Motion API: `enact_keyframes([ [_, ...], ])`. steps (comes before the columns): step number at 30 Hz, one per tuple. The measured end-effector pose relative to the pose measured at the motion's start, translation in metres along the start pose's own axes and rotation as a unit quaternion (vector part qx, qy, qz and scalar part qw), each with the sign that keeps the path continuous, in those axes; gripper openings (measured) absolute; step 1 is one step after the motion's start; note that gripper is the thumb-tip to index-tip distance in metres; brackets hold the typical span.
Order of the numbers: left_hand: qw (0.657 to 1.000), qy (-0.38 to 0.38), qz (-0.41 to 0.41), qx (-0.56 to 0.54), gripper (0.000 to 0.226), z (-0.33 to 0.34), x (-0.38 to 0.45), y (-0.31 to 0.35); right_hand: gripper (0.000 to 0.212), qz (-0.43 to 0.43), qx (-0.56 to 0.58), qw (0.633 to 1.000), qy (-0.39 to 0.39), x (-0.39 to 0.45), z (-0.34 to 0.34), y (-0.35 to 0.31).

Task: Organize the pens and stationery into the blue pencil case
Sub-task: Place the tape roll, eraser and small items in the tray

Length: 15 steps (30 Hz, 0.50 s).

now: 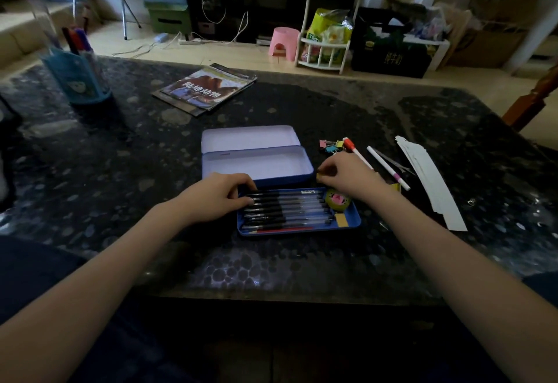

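Left hand [218,195] and right hand [347,175], fingers curled

A dark tabletop [302,262] speckled with pale pebble-like spots is being seen throughout. The pencil case [256,168] is being shown in blue with a pale lilac lining, and its tray [351,225] in deeper blue. Black pens [283,207] and one red pencil [283,229] are being displayed in the tray, beside a green tape roll [338,200] with pink markings and a yellow block [341,220]. Pink, yellow and blue binder clips [332,145] and white paper strips [428,180] are being shown alongside.
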State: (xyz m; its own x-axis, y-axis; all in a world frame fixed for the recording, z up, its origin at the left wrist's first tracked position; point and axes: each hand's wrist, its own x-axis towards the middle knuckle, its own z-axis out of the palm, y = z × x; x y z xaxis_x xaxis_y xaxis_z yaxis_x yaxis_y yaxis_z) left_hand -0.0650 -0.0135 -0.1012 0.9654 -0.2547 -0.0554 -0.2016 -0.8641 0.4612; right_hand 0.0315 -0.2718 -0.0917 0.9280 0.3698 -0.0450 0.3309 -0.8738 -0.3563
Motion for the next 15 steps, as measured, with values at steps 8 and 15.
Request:
enact_keyframes([
  [8,1.000,-0.002,0.003,0.003,0.023,-0.001,0.000,0.002,0.015,0.000,0.062,0.994,0.093,-0.015,-0.018,0.009],
  [15,1.000,-0.004,0.000,0.006,0.024,0.000,0.002,-0.001,0.007,0.003,0.147,0.988,-0.046,-0.071,-0.052,0.022],
])
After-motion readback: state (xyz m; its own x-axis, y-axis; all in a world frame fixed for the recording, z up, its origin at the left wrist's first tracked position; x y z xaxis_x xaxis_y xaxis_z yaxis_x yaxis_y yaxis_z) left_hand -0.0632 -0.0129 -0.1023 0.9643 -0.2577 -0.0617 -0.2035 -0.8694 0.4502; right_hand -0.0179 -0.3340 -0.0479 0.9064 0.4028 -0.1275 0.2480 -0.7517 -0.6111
